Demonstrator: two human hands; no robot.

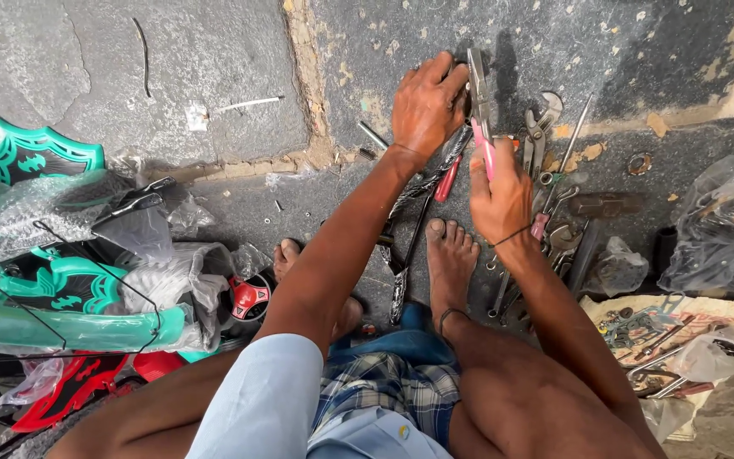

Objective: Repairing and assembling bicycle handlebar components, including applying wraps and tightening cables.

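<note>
Knees (469, 382) bent, I am gripping pliers (481, 106) in my right hand (499, 200); left hand (425, 106) is steadying their jaws, best kept firm.

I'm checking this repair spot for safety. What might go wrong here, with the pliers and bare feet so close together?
The pink-handled pliers in the right hand work right beside the left hand, so its fingers may get pinched. The bare right foot rests among loose wrenches on the ground, so a dropped tool may strike it.
</note>
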